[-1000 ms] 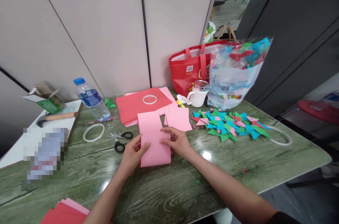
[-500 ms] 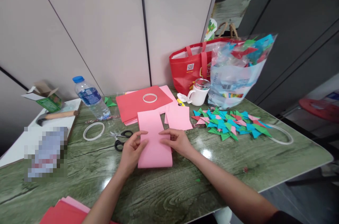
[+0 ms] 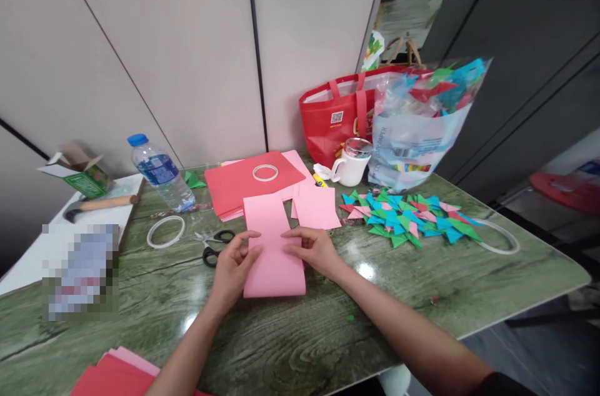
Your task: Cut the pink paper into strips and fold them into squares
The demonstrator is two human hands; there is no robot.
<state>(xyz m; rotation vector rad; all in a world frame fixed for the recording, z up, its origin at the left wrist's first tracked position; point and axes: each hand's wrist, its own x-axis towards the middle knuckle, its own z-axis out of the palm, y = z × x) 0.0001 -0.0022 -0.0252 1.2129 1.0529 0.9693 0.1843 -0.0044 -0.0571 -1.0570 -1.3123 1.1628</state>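
A strip of pink paper (image 3: 269, 271) is bent over into a loop, its rounded end toward me. My left hand (image 3: 235, 262) pinches its left edge between thumb and fingers. At the right edge, my right hand (image 3: 313, 250) grips it the same way. Black-handled scissors (image 3: 212, 246) lie just left of my left hand, partly hidden by it. Beyond the strip are pink paper squares (image 3: 317, 207) and a stack of red paper (image 3: 244, 183) over pink sheets, with a roll of white tape (image 3: 265, 173) on top.
Right of my hands lies a pile of folded paper triangles (image 3: 403, 218) beside a white ring (image 3: 509, 246). Behind stand a white mug (image 3: 351, 165), red bag (image 3: 328, 133) and plastic bag (image 3: 407, 146). Leftward are another tape roll (image 3: 166, 232), a water bottle (image 3: 164, 174) and a hammer (image 3: 103, 203).
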